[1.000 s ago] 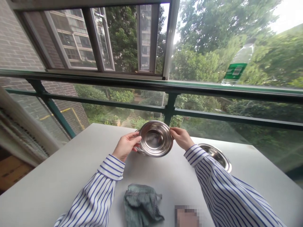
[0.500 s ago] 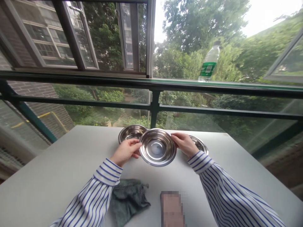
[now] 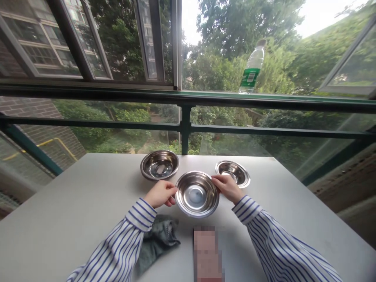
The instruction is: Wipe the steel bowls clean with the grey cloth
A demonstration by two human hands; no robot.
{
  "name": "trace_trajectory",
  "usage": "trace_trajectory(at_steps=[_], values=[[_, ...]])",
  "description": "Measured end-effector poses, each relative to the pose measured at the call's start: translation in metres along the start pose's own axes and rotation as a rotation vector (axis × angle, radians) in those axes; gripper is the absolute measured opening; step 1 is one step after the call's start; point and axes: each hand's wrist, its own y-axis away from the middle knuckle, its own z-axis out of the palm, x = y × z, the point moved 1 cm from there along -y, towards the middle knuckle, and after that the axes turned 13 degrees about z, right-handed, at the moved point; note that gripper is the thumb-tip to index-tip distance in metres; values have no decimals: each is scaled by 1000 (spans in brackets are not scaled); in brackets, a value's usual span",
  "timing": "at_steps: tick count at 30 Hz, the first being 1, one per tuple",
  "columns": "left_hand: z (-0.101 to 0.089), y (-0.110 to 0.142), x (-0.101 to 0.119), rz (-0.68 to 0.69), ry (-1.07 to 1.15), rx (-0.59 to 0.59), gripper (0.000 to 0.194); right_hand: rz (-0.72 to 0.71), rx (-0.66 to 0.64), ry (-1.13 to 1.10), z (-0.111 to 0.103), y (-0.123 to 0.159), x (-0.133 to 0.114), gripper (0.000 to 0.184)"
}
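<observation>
A shiny steel bowl (image 3: 197, 196) is held between my two hands, its inside facing me. My left hand (image 3: 161, 194) pinches the bowl's left rim, and my right hand (image 3: 228, 187) grips the rim at upper right. Whether its base touches the table I cannot tell. Behind my left hand stands a second steel bowl (image 3: 160, 165). A third, smaller-looking steel bowl (image 3: 235, 172) sits just beyond my right hand, which covers part of it. Below my left wrist lies a crumpled dark green cloth (image 3: 160, 239), partly hidden by the striped sleeve.
A pixelated flat pinkish rectangle (image 3: 207, 252) lies at the near middle of the white table (image 3: 96, 203). Beyond the table's far edge runs a dark green railing (image 3: 185, 129). A plastic bottle with a green label (image 3: 251, 76) stands on the ledge by the window.
Both hands have brought the held bowl lower and nearer to me, away from the two bowls behind, which now show more fully. My view has shifted slightly.
</observation>
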Motion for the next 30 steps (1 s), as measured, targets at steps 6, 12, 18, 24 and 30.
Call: trace_trajectory(at_steps=[6,12,18,24,30], values=[[6,-4,-9,-31,-69,-44,17,58,-58,30,3,-2,13,31],[9,-8,-16,-57,-109,-72,21,71,-58,77,3,-5,20,30],[10,-7,-16,-69,-97,-109,18,59,-54,158,3,-8,25,33],[7,-4,-11,-51,-78,-105,18,32,-39,286,0,-7,26,35],[-13,18,-2,8,-114,26,47,-80,162,483,-8,10,11,30]])
